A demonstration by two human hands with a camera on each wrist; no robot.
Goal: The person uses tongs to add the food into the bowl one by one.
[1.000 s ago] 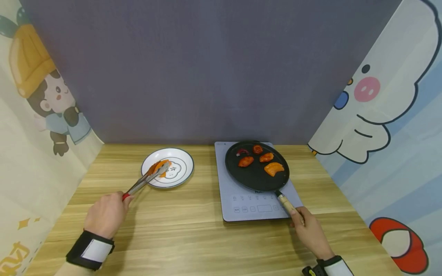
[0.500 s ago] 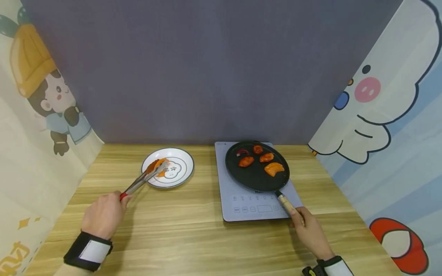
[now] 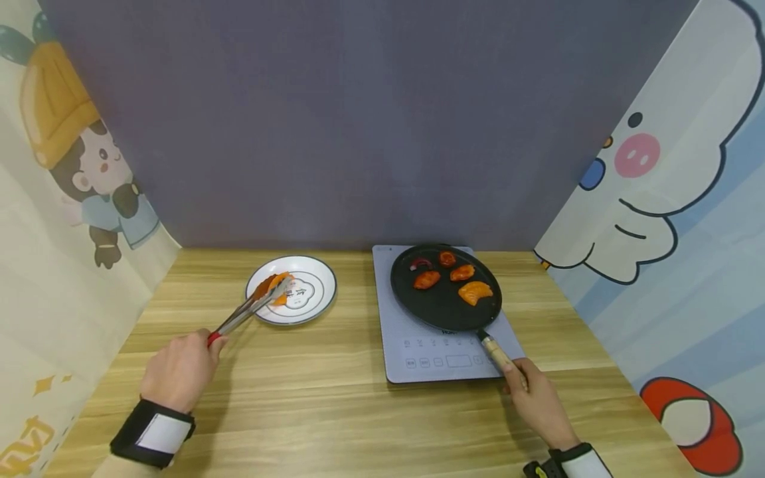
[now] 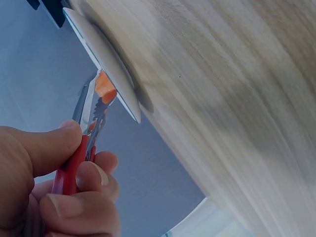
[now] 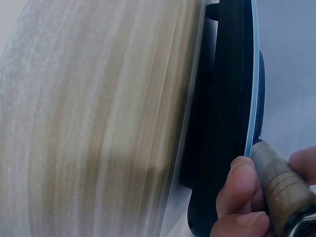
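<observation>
My left hand [image 3: 181,370] grips red-handled metal tongs [image 3: 239,318], whose tips reach over the white blue-rimmed plate [image 3: 319,302]. At the tips lie orange food pieces [image 4: 105,87] and a darker brown-red piece [image 3: 263,287], partly covered by the tongs. My right hand [image 3: 534,398] holds the wooden handle [image 5: 284,182] of a flat black frying pan [image 3: 430,305]. In the pan are an orange fish-like slice [image 3: 475,292], two reddish wing-like pieces, a round red piece [image 3: 447,258] and a dark red curved piece [image 3: 421,263].
Beneath the pan is a pale induction cooker [image 3: 397,338] with its control panel toward me. The wooden table [image 3: 311,411] meets a grey backdrop [image 3: 299,133] at the back. Cartoon-printed cloths hang at the left and right sides.
My left hand and the tongs have shifted very slightly left. The right hand, pan and plate hold their places.
</observation>
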